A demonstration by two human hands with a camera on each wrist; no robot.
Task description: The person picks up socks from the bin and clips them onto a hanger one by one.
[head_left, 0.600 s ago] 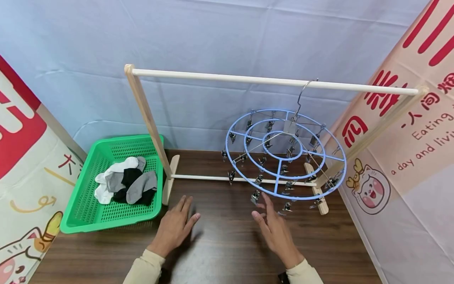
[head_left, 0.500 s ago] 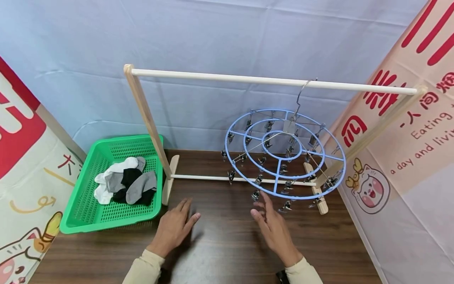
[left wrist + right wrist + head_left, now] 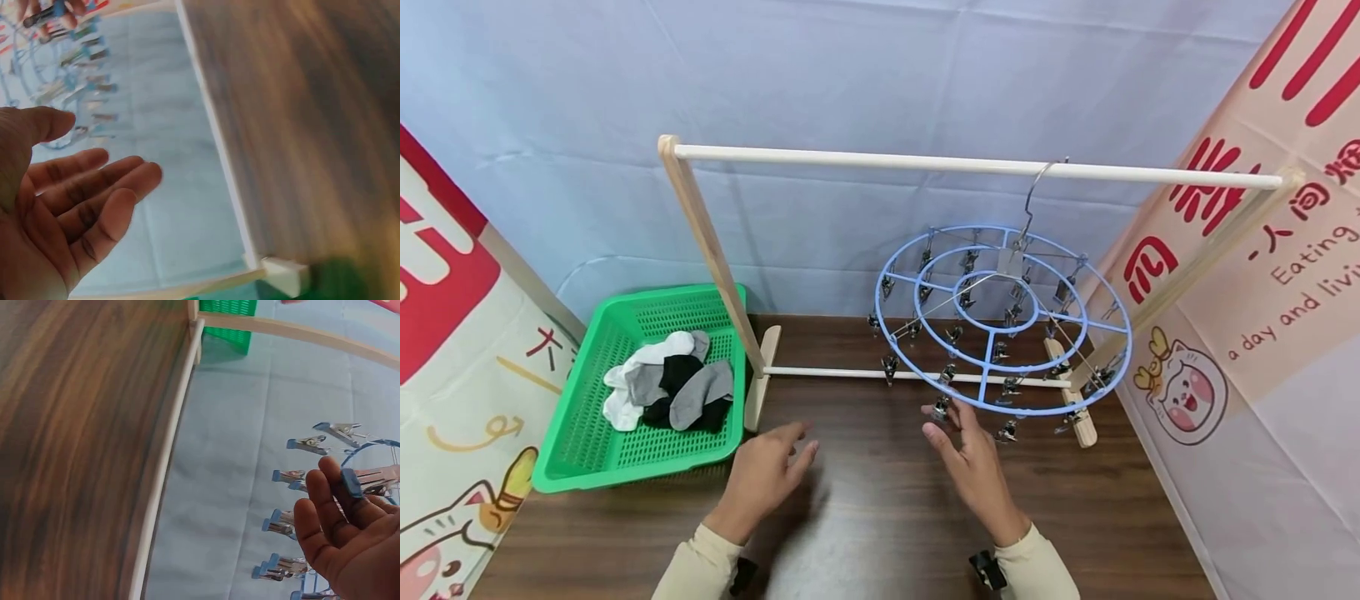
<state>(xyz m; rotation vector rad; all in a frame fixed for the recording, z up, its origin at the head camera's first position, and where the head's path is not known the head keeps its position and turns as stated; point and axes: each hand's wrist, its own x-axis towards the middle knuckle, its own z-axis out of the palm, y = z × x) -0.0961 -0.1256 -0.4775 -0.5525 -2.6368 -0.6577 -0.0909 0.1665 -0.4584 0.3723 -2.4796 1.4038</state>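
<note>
My left hand [image 3: 763,475], lower left of centre, is half unfurled, empty. My right hand [image 3: 976,468], lower right, has loosely bent fingers at a clip [image 3: 941,407] of the hanger [image 3: 989,350], centre right, without gripping it.

Coated rings, bare metal, pale wood and soft knit.
The round hanger [image 3: 996,332] has smooth blue rings that look like plastic, under a shiny metal hook [image 3: 1028,202]; its clips [image 3: 284,565] are glossy metal with blue, plastic-looking tips. The rack's uprights [image 3: 711,250] are matt, light-grained wood, its top rail [image 3: 865,158] smooth and white. The basket [image 3: 625,479] is green perforated plastic with a slight sheen; the socks [image 3: 662,379] in it are soft, matt knit. The counter [image 3: 865,500] shows dark, glossy wood grain, and the backdrop [image 3: 820,75] is matt, creased cloth.
</note>
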